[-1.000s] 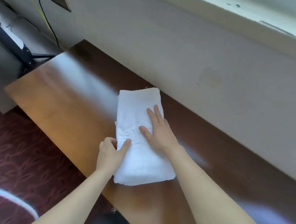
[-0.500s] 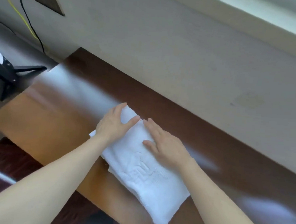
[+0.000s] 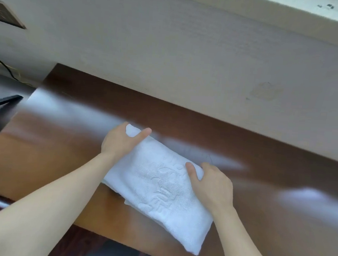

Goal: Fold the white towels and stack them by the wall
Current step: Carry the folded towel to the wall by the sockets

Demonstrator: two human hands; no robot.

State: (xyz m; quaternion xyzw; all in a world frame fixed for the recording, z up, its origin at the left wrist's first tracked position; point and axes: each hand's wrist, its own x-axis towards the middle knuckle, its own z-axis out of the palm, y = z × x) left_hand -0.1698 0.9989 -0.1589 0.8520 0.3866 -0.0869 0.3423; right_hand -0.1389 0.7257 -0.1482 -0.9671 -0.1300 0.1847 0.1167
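head view | forward and down | near — over desk (image 3: 42,159), wall (image 3: 169,58)

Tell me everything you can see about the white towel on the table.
The white towel is a thick, oblong fold of terry-looking cloth with raised characters across its middle. It lies flat and diagonal on the brown wooden table, clear of the wall. The left hand grips its far end, thumb on top; the right hand grips its wall-side long edge.
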